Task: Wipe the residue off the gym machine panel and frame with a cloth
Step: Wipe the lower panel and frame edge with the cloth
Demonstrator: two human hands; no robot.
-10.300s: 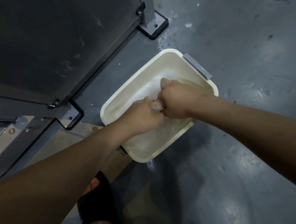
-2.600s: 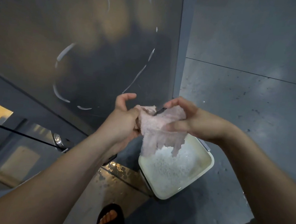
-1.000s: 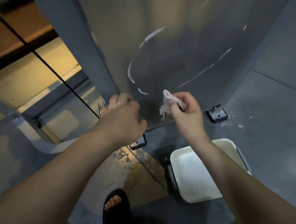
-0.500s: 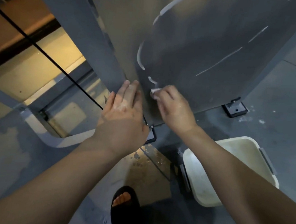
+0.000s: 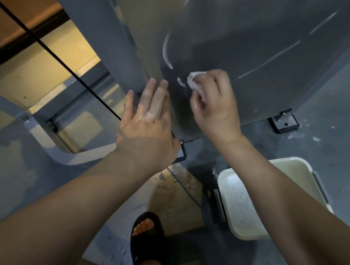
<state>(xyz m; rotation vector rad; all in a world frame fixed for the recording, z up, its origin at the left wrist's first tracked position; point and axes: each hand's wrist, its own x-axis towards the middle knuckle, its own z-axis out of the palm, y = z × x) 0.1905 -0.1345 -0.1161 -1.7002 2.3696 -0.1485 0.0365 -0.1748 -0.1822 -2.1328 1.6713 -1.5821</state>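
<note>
Right hand (image 5: 215, 108) gripping bunched cloth (image 5: 194, 81), now pressing it against residue streak (image 5: 180, 82) on panel (image 5: 253, 43); left hand (image 5: 149, 119) flattening open alongside, bracing; wiping beginning

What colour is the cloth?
Pale pink, nearly white. It shows in the head view, bunched in the right hand as the cloth presses on the dark grey panel.

White suds (image 5: 150, 115) on back of L hand (image 5: 146, 129); 1 black open-toe slide sandal (image 5: 148, 245)
</note>
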